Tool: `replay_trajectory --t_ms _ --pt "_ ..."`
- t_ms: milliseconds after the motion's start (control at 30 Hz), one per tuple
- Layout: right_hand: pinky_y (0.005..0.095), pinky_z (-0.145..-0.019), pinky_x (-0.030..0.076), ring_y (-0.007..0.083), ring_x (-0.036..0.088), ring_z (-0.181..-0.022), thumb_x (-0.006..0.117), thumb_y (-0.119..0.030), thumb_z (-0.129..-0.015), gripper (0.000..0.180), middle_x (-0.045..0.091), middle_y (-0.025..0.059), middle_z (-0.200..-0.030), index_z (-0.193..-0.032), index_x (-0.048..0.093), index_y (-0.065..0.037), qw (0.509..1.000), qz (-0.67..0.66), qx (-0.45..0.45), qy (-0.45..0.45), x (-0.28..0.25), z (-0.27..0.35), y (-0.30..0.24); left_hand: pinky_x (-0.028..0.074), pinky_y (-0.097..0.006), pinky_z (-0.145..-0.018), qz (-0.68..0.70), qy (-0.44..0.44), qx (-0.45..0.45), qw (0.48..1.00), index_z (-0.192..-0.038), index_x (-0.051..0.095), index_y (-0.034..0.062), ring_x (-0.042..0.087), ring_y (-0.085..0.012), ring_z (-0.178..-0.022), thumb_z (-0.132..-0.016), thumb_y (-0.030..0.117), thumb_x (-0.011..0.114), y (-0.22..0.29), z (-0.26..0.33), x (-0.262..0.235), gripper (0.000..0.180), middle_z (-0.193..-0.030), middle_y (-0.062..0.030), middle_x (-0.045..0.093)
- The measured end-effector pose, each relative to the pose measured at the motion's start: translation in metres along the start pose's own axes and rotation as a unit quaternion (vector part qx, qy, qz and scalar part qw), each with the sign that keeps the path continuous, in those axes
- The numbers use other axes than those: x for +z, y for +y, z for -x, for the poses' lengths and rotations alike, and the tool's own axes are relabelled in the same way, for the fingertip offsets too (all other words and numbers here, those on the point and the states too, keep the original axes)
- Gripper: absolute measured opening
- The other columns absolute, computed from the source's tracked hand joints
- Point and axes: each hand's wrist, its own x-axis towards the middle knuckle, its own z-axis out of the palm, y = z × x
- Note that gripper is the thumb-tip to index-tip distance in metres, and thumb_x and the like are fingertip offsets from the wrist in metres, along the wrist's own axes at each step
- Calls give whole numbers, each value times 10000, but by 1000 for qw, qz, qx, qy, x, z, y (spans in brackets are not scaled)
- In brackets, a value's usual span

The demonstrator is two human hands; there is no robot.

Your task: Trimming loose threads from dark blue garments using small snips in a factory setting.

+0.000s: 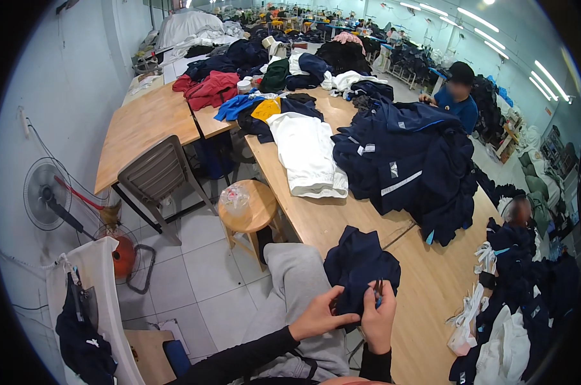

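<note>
A garment [358, 260] lies on the table [425, 289] edge, a clothes pile [409, 167] behind it, a stool [248, 212] to its left

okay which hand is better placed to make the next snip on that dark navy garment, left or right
Probably the right. The right hand holds what looks like a small cutting tool against the navy garment, while the left hand pinches the fabric beside it, better placed to steady the cloth.

Wooden stool [252, 212], fan [46, 194], white garment [306, 157] (on table)
</note>
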Motion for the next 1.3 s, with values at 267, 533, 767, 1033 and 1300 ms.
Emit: replay_trajectory --t_ms 267,533,767,1033,1300 --pt "245 -778 422 82 488 -852 821 -59 -892 242 561 -31 -915 -1049 641 -20 995 -7 9 -103 -29 -8 -30 502 -233 -880 141 125 -49 981 -1255 604 27 607 -61 -947 -1107 96 620 4 -5 -39 165 -1037 6 673" --pt "265 -791 482 134 600 -849 617 133 -733 303 643 28 -914 -1000 664 -2 984 59 -6 166 -66 -15 7 527 -284 -709 -285 37 83 954 -1137 688 51 639 -185 -756 -781 -119 702 42 -12 -68 395 -940 -68 685" --pt "250 -750 473 104 595 -793 638 173 -781 286 654 24 -917 -1000 684 -4 970 79 -22 228 -92 -14 28 557 -271 -777 -124 183 17 975 -1146 692 18 706 -194 -899 -797 -185 605 21 -7 -96 413 -1027 -62 701" --pt "250 -390 274 85 436 -473 617 17 -954 132 692 2 -852 -1045 660 -68 771 -545 324 59 -106 4 54 592 -420 -1005 519 48 -171 836 -1264 656 5 748 -288 -1101 -1085 148 546 41 11 -91 254 -1208 -134 762" --pt "301 -471 489 168 635 -550 632 -261 -1008 208 808 72 -933 -941 746 -100 754 -536 371 85 -102 11 49 573 -455 -1048 578 70 -157 798 -1184 709 -10 744 -292 -1118 -1096 248 567 12 -5 -100 307 -1189 -139 783"
